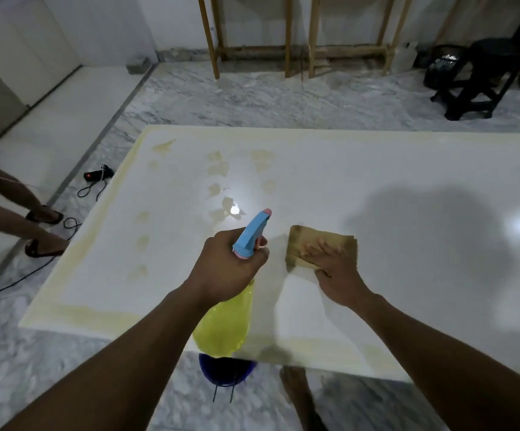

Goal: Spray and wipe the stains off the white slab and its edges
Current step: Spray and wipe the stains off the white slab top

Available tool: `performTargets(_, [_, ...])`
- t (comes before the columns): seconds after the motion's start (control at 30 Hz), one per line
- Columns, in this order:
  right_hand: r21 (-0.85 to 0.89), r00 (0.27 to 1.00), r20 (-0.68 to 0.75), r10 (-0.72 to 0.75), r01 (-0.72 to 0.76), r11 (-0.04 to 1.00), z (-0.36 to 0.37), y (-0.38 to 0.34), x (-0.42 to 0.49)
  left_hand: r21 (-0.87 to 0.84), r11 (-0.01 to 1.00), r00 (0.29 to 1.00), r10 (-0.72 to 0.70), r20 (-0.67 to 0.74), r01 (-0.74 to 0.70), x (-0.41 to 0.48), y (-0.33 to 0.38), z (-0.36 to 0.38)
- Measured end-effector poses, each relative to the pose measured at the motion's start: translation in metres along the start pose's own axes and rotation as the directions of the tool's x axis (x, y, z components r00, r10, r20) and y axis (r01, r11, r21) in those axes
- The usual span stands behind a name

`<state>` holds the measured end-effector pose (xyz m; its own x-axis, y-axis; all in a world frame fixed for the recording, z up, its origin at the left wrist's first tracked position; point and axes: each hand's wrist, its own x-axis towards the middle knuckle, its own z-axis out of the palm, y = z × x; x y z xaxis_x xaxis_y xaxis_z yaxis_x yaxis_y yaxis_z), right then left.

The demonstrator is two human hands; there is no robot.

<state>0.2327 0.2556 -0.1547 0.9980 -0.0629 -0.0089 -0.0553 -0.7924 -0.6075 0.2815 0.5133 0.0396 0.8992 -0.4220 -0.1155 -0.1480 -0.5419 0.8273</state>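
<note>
Spraying step, judging by aim. Left hand [224,269] grip closed round spray bottle [227,321], nozzle toward yellow stains [221,169] on white slab [376,188]. Right hand [336,272] flat, pressing brown cloth [311,241] onto slab. Next: squeeze trigger, wipe stains, then yellowed edges.

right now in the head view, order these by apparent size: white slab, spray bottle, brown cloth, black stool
1. white slab
2. spray bottle and black stool, about alike; the bottle is nearer, so unranked
3. brown cloth
</note>
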Motion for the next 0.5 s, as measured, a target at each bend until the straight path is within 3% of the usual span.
performTargets(0.17, [0.003,0.995,0.088,-0.051,0.051,0.999,0.026,-0.048,-0.089,-0.007,1.000,1.000,-0.011,-0.006,0.011,-0.083,-0.009,-0.030])
performTargets(0.23, [0.158,0.999,0.049,-0.020,0.012,0.987,0.005,-0.071,-0.095,-0.011,1.000,1.000,-0.011,0.001,0.011,-0.095,-0.005,-0.040])
performTargets(0.27, [0.315,0.993,0.089,0.079,-0.103,0.943,-0.019,-0.086,-0.093,-0.010,1.000,1.000,-0.003,0.000,0.003,-0.098,-0.003,-0.045])
performTargets(0.3, [0.477,0.965,0.184,0.188,-0.255,0.841,-0.042,-0.098,-0.086,-0.007,1.000,1.000,0.011,-0.004,-0.011,-0.097,0.000,-0.049])
performTargets(0.37, [0.597,0.845,0.439,0.304,-0.528,0.604,-0.080,-0.103,-0.069,-0.010,0.999,0.999,0.032,-0.008,-0.032,-0.089,0.005,-0.055])
performTargets(0.43, [0.535,0.700,0.622,0.352,-0.707,0.462,-0.100,-0.100,-0.049,-0.025,0.999,0.999,0.036,-0.019,-0.037,-0.072,0.008,-0.059])
performTargets(0.5, [0.456,0.605,0.711,0.358,-0.784,0.421,-0.108,-0.095,-0.019,-0.037,0.998,0.999,0.043,-0.020,-0.044,-0.050,0.009,-0.062])
